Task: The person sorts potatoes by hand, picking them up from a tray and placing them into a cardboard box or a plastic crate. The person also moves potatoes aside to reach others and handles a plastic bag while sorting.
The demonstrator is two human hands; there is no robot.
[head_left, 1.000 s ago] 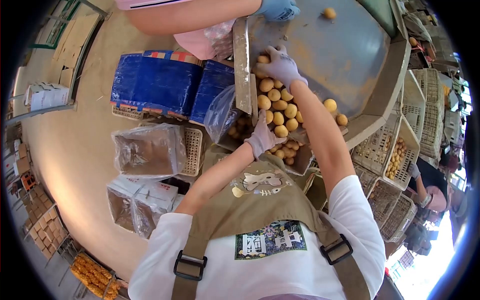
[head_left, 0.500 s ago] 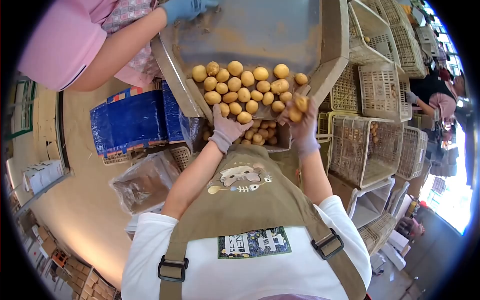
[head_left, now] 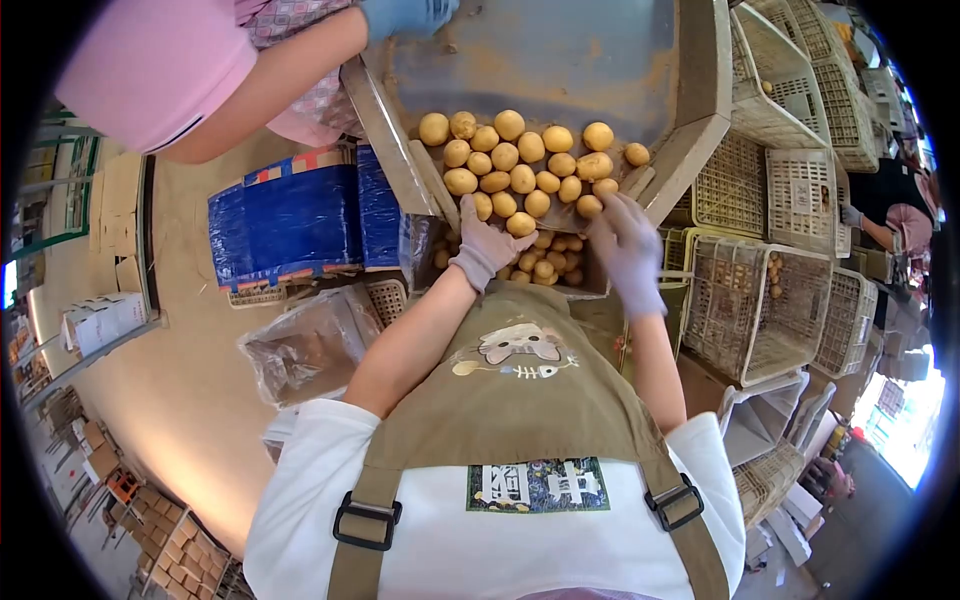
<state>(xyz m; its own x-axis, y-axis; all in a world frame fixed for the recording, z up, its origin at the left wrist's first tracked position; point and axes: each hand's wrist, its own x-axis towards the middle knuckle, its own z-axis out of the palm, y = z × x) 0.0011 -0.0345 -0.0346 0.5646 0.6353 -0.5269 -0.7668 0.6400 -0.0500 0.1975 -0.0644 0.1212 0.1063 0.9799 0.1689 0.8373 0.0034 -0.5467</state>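
Small round yellow potatoes (head_left: 522, 179) lie in a cluster at the near end of a metal sorting tray (head_left: 540, 60). My left hand (head_left: 487, 247), in a light purple glove, is at the tray's lip with thumb and fingers spread, touching the nearest potatoes. My right hand (head_left: 627, 250), gloved alike, is at the lip's right corner, its fingertips close to a potato (head_left: 589, 206). Motion blurs that hand, and whether anything is in its fingers cannot be seen. Below the lip, more potatoes (head_left: 545, 267) fill a box, partly hidden by my left hand and apron.
A co-worker's blue-gloved hand (head_left: 408, 15) reaches over the tray's far left. Stacked plastic crates (head_left: 757, 300) stand close on the right. On the left are a blue-covered box (head_left: 285, 222) and a plastic-lined crate (head_left: 310, 345). Another person (head_left: 890, 225) works at far right.
My right hand held two potatoes above the right corner; they no longer show in it, and it has turned palm down. My left hand stays at the lip. The whole view has shifted slightly.
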